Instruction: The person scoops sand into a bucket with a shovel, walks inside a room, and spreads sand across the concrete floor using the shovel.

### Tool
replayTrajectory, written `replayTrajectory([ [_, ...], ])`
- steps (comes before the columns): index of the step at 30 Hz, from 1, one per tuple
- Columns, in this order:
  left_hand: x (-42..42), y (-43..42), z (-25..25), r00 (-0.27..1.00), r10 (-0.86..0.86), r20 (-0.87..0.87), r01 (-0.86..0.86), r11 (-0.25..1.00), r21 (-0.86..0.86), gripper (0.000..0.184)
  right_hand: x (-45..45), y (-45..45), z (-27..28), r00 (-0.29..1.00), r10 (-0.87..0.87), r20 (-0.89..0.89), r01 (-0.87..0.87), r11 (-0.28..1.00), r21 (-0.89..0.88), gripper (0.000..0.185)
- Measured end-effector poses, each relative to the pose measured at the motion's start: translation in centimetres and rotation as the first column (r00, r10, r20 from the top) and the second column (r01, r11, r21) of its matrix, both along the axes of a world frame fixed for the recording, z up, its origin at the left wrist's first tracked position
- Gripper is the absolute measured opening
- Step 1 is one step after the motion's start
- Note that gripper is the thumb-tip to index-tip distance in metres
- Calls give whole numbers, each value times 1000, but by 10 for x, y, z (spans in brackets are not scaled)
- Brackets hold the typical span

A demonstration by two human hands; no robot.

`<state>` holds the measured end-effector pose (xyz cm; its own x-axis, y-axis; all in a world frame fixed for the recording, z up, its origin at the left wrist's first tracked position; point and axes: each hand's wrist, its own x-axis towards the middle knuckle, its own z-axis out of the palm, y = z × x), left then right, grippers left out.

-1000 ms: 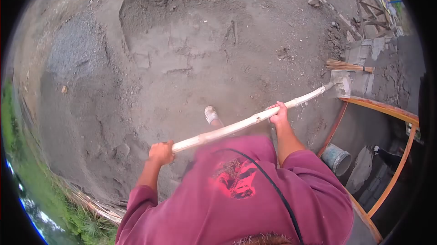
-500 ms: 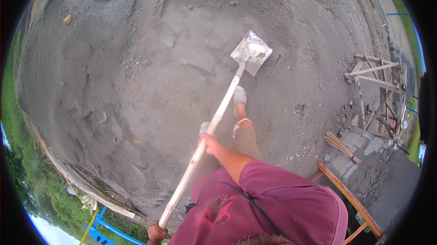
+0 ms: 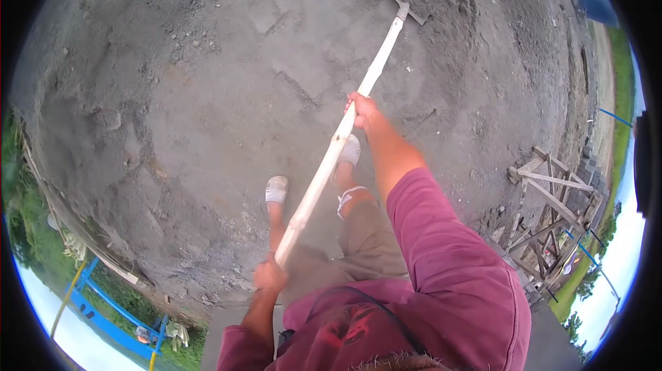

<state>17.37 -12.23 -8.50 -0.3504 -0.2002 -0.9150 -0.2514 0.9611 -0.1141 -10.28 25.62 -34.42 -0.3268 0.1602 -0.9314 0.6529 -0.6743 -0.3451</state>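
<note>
A long pale wooden handle (image 3: pixel 321 181) runs diagonally from my waist up to a metal shovel blade (image 3: pixel 405 8), seen nearly edge-on near the top of the view. The blade is by the edge of a grey sand pile (image 3: pixel 441 19). My left hand (image 3: pixel 269 276) is wrapped round the lower end of the handle. Farther up, about the middle of the shaft, my right hand (image 3: pixel 361 109) grips it with the arm stretched out. My two feet in light shoes stand on the grey ground below the handle.
A wooden trestle (image 3: pixel 552 198) stands at the right, with grey blocks beside it. Blue metal framing (image 3: pixel 117 309) and green plants are at the lower left. At the upper right edge lies a blue barrel (image 3: pixel 597 7).
The shovel has swung from the blocks at the right round to the sand pile ahead, and its blade has tipped edge-on. The view has turned right, and both hands have kept hold.
</note>
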Motion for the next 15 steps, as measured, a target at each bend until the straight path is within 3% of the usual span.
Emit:
replayTrajectory([
  [3, 17, -28, 11, 998, -15, -60, 16, 1000, 12, 52, 21, -26, -2, 999, -32, 40, 33, 999, -39, 12],
  [7, 51, -134, 37, 994, -111, -13, 110, 992, -65, 52, 78, -112, 33, 990, -125, 67, 131, 986, -102, 10],
  [15, 43, -375, 149, 881, -473, 10, 468, 870, -154, 50, 211, -291, 116, 920, -371, 129, 388, 908, -158, 10],
])
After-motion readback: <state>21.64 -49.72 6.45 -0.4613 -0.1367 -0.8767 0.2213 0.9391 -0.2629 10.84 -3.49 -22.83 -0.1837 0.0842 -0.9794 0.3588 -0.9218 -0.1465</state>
